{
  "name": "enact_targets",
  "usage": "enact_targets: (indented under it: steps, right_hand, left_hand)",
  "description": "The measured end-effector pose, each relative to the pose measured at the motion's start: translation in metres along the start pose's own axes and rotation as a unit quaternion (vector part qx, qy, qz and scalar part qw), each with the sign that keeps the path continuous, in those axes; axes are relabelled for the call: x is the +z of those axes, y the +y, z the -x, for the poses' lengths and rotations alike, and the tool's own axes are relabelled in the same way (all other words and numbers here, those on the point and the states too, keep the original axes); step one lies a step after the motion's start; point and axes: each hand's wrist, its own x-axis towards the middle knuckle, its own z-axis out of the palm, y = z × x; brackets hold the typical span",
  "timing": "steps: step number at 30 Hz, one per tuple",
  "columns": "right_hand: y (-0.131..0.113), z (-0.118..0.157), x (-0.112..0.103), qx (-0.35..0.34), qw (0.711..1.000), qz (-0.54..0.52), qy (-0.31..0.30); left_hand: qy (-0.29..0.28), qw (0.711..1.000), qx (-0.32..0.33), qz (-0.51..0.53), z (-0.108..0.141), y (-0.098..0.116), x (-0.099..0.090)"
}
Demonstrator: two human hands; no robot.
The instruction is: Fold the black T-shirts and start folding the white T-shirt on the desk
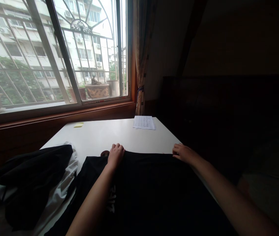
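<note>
A black T-shirt point(149, 186) with white lettering on it lies spread over the near part of the white table. My left hand point(116, 154) is closed at the shirt's far edge, fingers curled over the cloth. At the far right corner of the shirt, my right hand point(182, 152) pinches the fabric, with its fingertips partly hidden. A small brown round object point(105, 153) shows just left of my left hand, partly covered; I cannot make out what it is.
Crumpled black and white clothes point(38, 177) are heaped at the left. Printed papers point(144, 122) and a yellow sticky note pad point(78, 125) lie toward the far side of the white table point(100, 131). Beyond are a barred window point(80, 65) and a tied curtain point(141, 65). The right side is dark.
</note>
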Motion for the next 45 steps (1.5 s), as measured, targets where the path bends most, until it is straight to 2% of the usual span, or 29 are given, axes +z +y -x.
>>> enact_targets:
  steps: [7, 13, 19, 23, 29, 32, 36, 40, 45]
  right_hand:
    - [0.009, 0.01, -0.001, 0.022, 1.0, -0.014, -0.013]
    - [0.012, 0.01, 0.001, 0.047, 0.998, -0.043, 0.014]
    - [0.032, 0.001, 0.0, 0.103, 0.987, -0.115, 0.049]
    - [0.038, -0.003, 0.008, 0.121, 0.977, -0.165, 0.067]
    - [0.032, 0.0, 0.027, 0.149, 0.961, -0.21, 0.096]
    - [0.029, 0.003, 0.033, 0.158, 0.953, -0.227, 0.123]
    - [0.029, 0.006, 0.036, 0.167, 0.939, -0.256, 0.155]
    - [0.031, 0.01, 0.038, 0.192, 0.92, -0.286, 0.19]
    - [0.031, 0.015, 0.04, 0.196, 0.898, -0.337, 0.204]
  left_hand:
    - [0.005, 1.0, 0.003, 0.002, 0.0, 0.001, 0.001]
    - [0.009, 1.0, 0.008, 0.005, 0.0, 0.0, 0.001]
    - [0.006, 1.0, 0.007, 0.006, 0.0, -0.001, 0.002]
    - [0.0, 1.0, 0.004, 0.006, -0.001, 0.0, 0.002]
    - [-0.011, 1.0, 0.0, 0.009, -0.002, 0.002, -0.002]
    - [-0.017, 0.999, 0.025, 0.013, -0.008, 0.007, -0.008]
    - [-0.041, 0.993, 0.109, 0.019, -0.019, 0.027, -0.014]
    - [-0.085, 0.979, 0.186, 0.018, -0.029, 0.053, -0.009]
    - [-0.1, 0.973, 0.206, 0.009, -0.034, 0.067, 0.001]
